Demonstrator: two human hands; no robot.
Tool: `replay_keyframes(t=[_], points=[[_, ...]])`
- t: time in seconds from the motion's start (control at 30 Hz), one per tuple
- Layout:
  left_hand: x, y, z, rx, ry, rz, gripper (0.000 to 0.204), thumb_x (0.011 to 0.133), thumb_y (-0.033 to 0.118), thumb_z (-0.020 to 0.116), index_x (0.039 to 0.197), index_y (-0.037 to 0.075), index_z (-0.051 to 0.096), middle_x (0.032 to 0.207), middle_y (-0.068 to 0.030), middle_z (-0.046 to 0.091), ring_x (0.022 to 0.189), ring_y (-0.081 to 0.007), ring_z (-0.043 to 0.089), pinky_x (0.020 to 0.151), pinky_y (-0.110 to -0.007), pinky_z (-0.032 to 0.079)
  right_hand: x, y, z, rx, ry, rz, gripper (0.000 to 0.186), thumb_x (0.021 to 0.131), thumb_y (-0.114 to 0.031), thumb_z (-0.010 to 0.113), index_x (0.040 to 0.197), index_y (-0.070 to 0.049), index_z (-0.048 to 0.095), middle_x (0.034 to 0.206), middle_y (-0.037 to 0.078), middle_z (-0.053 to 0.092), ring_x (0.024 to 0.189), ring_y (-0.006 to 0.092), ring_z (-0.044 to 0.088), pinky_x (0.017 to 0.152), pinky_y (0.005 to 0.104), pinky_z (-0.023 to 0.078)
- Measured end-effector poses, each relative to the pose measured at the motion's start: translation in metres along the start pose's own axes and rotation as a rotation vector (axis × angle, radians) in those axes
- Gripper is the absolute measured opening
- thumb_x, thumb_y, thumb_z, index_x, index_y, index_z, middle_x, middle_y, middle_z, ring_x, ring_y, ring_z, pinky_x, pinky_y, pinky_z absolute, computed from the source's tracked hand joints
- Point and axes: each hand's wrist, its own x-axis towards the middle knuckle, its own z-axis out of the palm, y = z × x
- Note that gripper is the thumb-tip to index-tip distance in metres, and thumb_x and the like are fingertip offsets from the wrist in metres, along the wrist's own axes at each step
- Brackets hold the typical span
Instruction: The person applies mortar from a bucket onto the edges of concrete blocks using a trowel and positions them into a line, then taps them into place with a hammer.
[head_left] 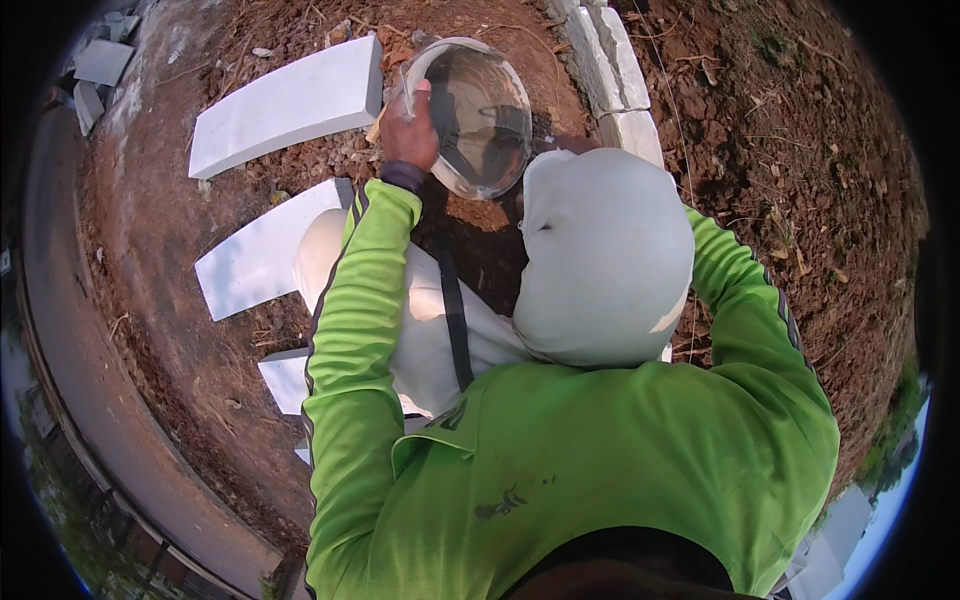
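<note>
One round shallow metal pan [480, 115], dark wet mix inside, held out over red-brown dirt ground [180, 230] just left of the white block row [615, 75]. Tilted, likely to keep the mix pooled at its lower side. Left hand [408, 125] clamped on the pan's left rim: thumb over the edge, fingers [420, 92] curled shut around it. Right hand hidden behind the white head wrap [600, 255]; grip impossible to tell. Loose white slabs [285, 100] lying flat on the dirt, left.
</note>
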Motion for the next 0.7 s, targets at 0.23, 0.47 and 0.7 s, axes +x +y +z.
replay_keyframes(t=[0.23,0.47,0.7], points=[[0.004,0.0,0.002,-0.084,0.046,-0.15,0.055,0.101,0.045,0.05,0.119,-0.005,0.064,0.113,-0.0221,0.067,0.106,-0.0348,0.062,0.095,-0.039,0.044,-0.005,0.02,0.067,0.511,-0.04,-0.084,0.03,0.093,-0.031,0.061,0.115,-0.011,0.068,0.102,0.022,0.069,0.091,0.0382,0.066,0.078,0.0427,0.052],[0.004,0.002,0.0,-0.063,0.006,-0.111,0.061,0.103,0.048,0.044,0.114,-0.008,0.064,0.102,-0.0207,0.068,0.095,-0.0283,0.061,0.089,-0.039,0.044,0.007,0.053,0.097,1.25,0.026,0.032,0.031,0.093,-0.032,0.059,0.115,-0.011,0.068,0.103,0.022,0.069,0.094,0.0384,0.065,0.08,0.0421,0.051],[0.004,0.002,-0.003,-0.008,0.028,-0.119,0.066,0.102,0.05,0.046,0.118,-0.011,0.061,0.106,-0.022,0.068,0.099,-0.0301,0.061,0.093,-0.037,0.044,0.007,0.09,0.082,1.316,0.597,0.379,0.04,0.095,-0.036,0.053,0.116,-0.006,0.067,0.108,0.023,0.069,0.099,0.0376,0.066,0.085,0.0428,0.051]])
